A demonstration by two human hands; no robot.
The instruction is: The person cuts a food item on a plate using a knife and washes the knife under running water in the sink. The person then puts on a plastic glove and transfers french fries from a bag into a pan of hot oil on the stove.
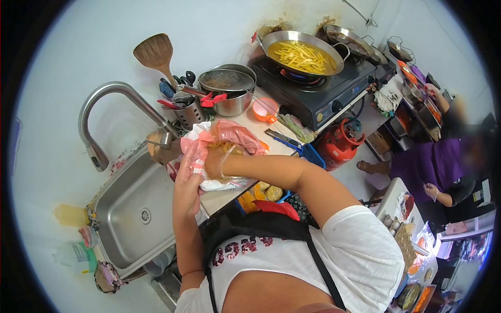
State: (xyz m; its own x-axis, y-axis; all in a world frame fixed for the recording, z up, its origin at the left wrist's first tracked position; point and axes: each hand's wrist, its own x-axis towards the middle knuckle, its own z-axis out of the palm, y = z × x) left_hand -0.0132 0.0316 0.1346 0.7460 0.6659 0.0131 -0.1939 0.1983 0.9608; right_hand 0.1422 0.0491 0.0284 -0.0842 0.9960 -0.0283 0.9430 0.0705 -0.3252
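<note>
A red-and-white plastic bag (236, 131) sits on the counter beside the sink, its mouth spread. My left hand (187, 183) grips the near left side of this bag, thumb and fingers closed on the plastic. Reaching down inside it is my right hand (214, 163), with clear plastic, apparently a loose glove, around the wrist. The bag hides those fingers. Some yellowish pieces (229, 147) show within the bag, too covered to name.
A steel sink (122, 208) with a tall faucet (112, 91) lies left. Behind stand a utensil holder (190, 113), a steel pot (232, 104) and an orange cup (265, 109). Fries cook in a wok (300, 36) over flame. A red gas cylinder (342, 143) stands below; another person (430, 164) is at right.
</note>
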